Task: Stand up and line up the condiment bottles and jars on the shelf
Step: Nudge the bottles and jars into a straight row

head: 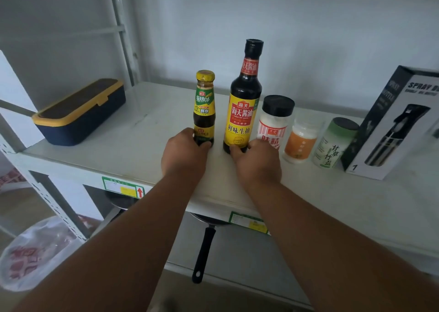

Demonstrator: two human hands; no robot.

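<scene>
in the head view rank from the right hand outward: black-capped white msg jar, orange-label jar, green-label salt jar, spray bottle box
1. Black-capped white MSG jar, just beside the right hand.
2. Orange-label jar, next to the right.
3. Green-label salt jar, further right.
4. Spray bottle box, at the far right end.

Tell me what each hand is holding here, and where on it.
Left hand grips the small yellow-capped bottle at its base; right hand grips the tall soy sauce bottle at its base.
</scene>
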